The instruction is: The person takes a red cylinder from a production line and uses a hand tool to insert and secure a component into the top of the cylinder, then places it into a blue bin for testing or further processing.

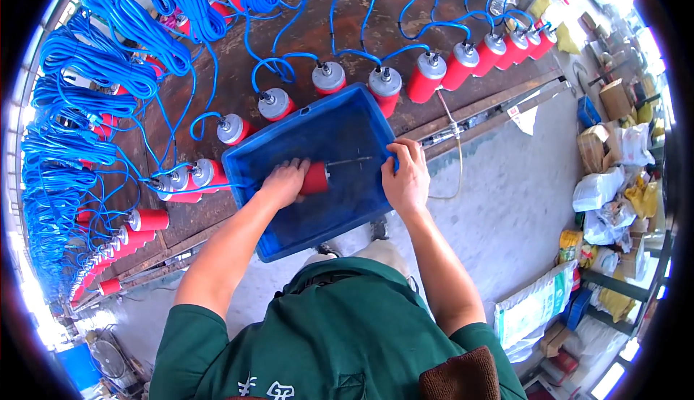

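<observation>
A blue plastic bin (322, 235) is in front of me, its far side over the table edge and its near side above the floor. My left hand (286, 181) reaches inside, fingers closed over the end of a red cylinder (315, 178) lying on its side. From that cylinder's other end a thin rod (350, 161) points right. The fingers of my right hand (406, 174) are closed over the bin's right rim. Just beyond the bin stand several red cylinders with grey caps (329, 76), blue cables running from their tops.
Coiled blue cables (137, 24) crowd the left and far parts of the brown table (303, 35). More capped cylinders (463, 64) line its front edge. A pale hose (460, 161) hangs off that edge. Bags and boxes (614, 161) are piled on the right; a fan (108, 360) stands lower left.
</observation>
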